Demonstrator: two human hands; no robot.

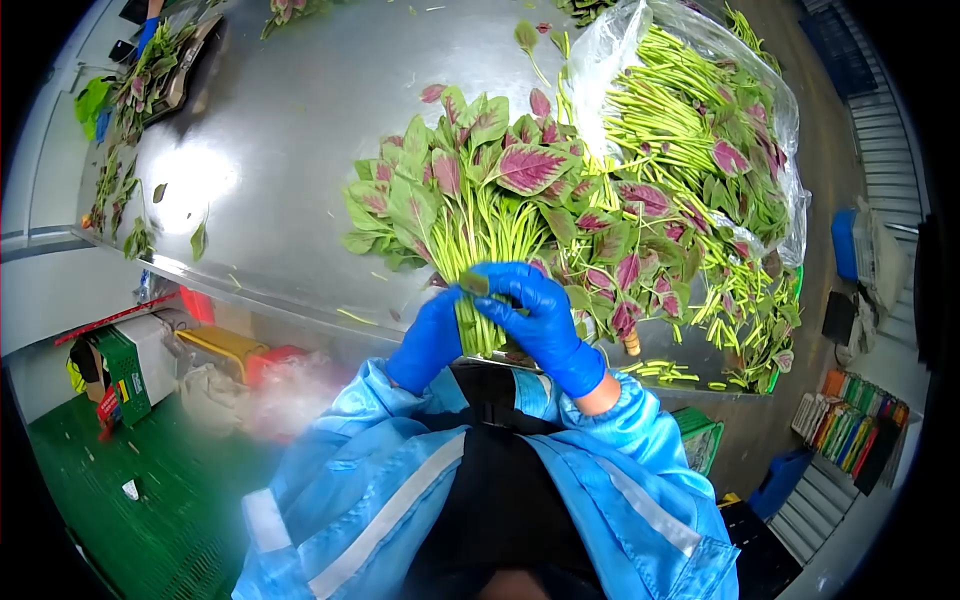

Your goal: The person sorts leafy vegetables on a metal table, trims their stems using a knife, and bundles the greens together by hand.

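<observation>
Landmark: the bunch of green, purple-centred leaves on pale green stems [495, 225], its stem ends pointing toward the wearer at the near edge of the brushed steel table [280, 100].

Edges: far left of the bunch, loose leafy sprigs [125, 215] are trailing along the table's side. Between them and the bunch, a broad stretch of steel is offering room, a few scraps lying on it. The near edge is running just below the bunch's stem ends. Right of the bunch, room is tightening: a loose heap of the same leaves [640, 270] is pressing up against it.

Hands, both in smooth blue gloves: the left hand [428, 340] is closing round the left side of the bunch's stems. The right hand [540, 320] is curling its fingers over the stems' upper face, gripping too; a small dark green piece [473, 283] is showing at its fingertips, exact hold unclear.

Materials: the bunch's leaves are fanning broad and veined. To its upper right, a crinkled clear plastic bag [610, 50] is surrounding slim, straight stems [660, 90]. To its lower right, short cut stem pieces [660, 372] are lying strewn.
</observation>
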